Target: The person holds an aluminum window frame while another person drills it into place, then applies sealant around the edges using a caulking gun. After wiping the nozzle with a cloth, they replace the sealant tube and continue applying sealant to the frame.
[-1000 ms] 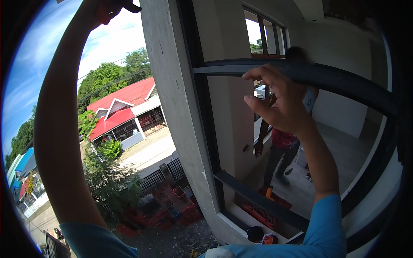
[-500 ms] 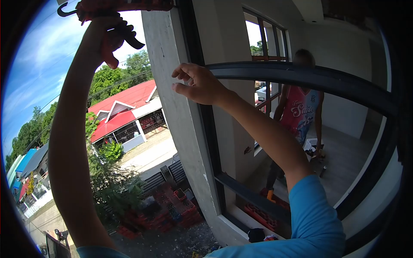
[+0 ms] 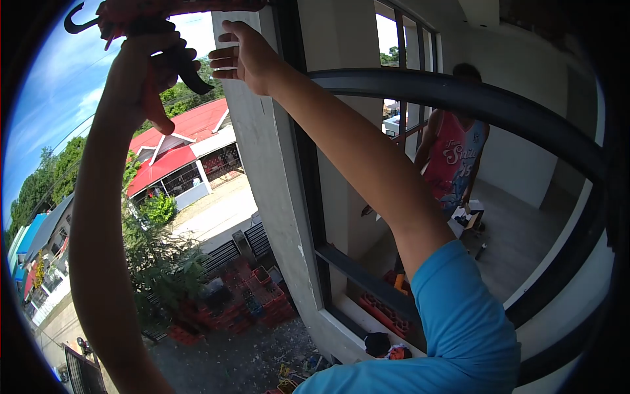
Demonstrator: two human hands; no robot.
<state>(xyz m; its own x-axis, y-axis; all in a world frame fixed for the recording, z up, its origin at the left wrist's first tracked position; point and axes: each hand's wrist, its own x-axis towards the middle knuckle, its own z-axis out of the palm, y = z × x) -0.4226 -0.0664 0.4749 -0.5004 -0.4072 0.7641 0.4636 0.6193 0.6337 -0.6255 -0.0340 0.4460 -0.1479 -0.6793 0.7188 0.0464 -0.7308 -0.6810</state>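
Observation:
At the top left, my left hand [image 3: 146, 69] is raised and wrapped around the handle of a red and black caulking gun [image 3: 177, 8]. The rod's dark hook [image 3: 80, 21] sticks out to the left, and the top of the gun is cut off by the view's edge. My right hand [image 3: 246, 60] is open, fingers spread, in front of the grey concrete pillar [image 3: 256, 157]. It is to the right of the gun's handle and apart from it. Beside the pillar stands the black window frame [image 3: 308, 177].
Behind the curved-looking black rail [image 3: 453, 92], a person [image 3: 453, 151] stands in the room near an open box [image 3: 469, 217]. A red crate [image 3: 384, 314] and a dark cap-like item [image 3: 377, 344] are by the sill. Outside, far below, are red crates [image 3: 243, 295] and a red-roofed house [image 3: 174, 151].
My right hand has moved up and left from the black frame towards the caulking gun. My left hand keeps its grip. The view has shifted slightly, and the person inside leans lower.

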